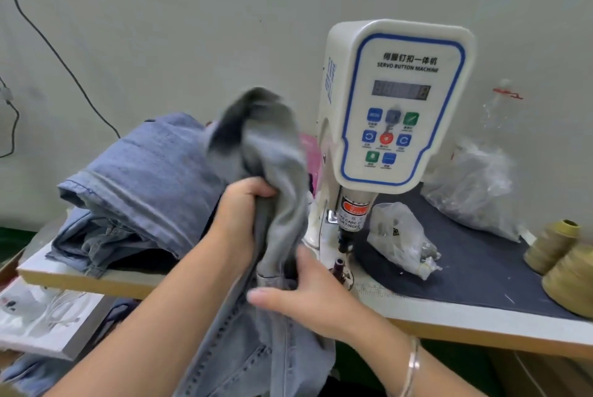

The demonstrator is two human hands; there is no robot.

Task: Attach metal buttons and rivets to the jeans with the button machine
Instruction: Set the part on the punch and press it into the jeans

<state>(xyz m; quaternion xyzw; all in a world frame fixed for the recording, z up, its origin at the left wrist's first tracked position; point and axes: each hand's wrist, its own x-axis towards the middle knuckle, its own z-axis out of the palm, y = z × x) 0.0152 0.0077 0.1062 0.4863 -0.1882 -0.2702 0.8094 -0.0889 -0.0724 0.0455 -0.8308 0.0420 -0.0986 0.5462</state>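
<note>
While bunched, jeans [272, 172] look grey-blue.

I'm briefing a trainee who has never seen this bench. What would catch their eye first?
The white servo button machine with its blue-edged button panel stands right of centre. Just left of it, both hands bunch grey-blue jeans: the left hand grips a raised fold, the right hand presses near the punch. Folded jeans pile up at left.

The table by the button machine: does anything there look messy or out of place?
Nothing looks damaged or spilled. The jeans are bunched and blurred, gripped by the left hand, with the right hand on them. Plastic bags lie crumpled beside the machine.
</note>
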